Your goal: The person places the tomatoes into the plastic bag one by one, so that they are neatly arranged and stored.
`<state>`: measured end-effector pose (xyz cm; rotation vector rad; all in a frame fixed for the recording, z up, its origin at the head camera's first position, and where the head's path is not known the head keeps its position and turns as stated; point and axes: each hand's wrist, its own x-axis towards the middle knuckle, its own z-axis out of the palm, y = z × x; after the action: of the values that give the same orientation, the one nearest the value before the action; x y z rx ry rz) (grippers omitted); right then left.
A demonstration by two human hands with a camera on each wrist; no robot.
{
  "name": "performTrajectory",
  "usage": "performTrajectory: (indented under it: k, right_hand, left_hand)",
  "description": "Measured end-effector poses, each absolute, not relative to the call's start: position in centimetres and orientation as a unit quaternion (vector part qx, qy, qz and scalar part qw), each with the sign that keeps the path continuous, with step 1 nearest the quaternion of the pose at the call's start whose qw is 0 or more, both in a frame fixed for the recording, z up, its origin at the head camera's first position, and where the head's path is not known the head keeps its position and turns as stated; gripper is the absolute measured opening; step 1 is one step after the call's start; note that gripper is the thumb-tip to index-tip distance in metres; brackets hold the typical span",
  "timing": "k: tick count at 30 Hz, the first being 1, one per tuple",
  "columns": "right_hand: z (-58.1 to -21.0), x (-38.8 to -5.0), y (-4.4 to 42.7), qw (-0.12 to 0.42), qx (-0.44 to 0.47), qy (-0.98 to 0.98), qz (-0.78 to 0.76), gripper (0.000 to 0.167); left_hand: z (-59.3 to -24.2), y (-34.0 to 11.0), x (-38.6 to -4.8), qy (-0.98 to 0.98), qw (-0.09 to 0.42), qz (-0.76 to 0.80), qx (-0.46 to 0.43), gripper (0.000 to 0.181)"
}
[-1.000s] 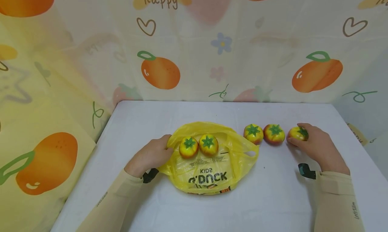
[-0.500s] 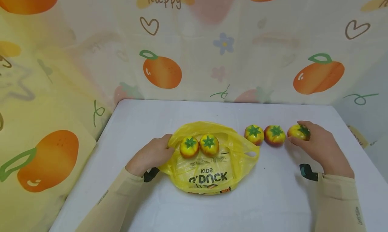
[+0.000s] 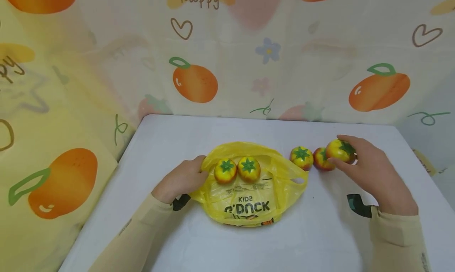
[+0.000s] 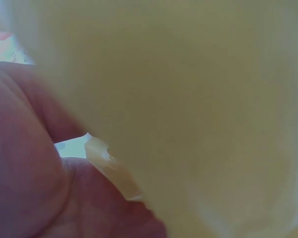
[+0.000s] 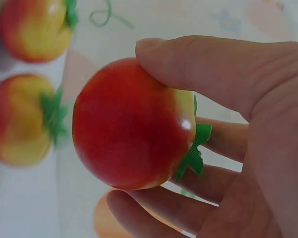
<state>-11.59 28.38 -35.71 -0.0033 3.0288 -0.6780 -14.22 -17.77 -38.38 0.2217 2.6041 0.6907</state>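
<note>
My right hand (image 3: 371, 171) holds a yellow-and-red toy tomato (image 3: 339, 151) with a green leafy top between thumb and fingers. In the right wrist view its red underside (image 5: 131, 126) faces the camera. It is raised and partly covers another toy tomato (image 3: 322, 159) on the table. Beside that one sits a further toy tomato (image 3: 301, 157), close to the bag's right handle. With my left hand (image 3: 183, 179) I grip the left edge of a yellow plastic bag (image 3: 245, 220). Two toy tomatoes (image 3: 225, 170) lie side by side within the bag's opening. The bag's film fills most of the left wrist view.
Everything stands on a white-covered table (image 3: 302, 240). A cream cloth (image 3: 227, 82) printed with oranges hangs behind it, and a yellowish cloth (image 3: 64, 129) hangs on the left.
My right hand has lifted the rightmost toy tomato off the table and moved it slightly left. My left hand keeps its grip on the bag. The head view has shifted a little.
</note>
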Motion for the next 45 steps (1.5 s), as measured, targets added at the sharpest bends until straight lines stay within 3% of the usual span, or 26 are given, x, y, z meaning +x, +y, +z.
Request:
performTrajectory:
  k: [13,20,45]
  right_hand:
    - [-35.0,-10.3,20.6,0.01,-0.134,0.963,-0.235,0.072]
    - [-35.0,-9.9,17.7,0.02,-0.163,0.957,-0.238,0.07]
    - [-38.1,-8.3,6.8,0.067,-0.321,0.922,-0.205,0.067]
  left_hand:
    - [-38.7,-17.9,-14.7,0.939,0.219,0.255,0.079,0.053]
    - [-38.6,-17.8,-14.7,0.937,0.225,0.257,0.077,0.055]
    - [-38.6,-18.1,-14.7,0.936,0.234,0.253,0.074,0.055]
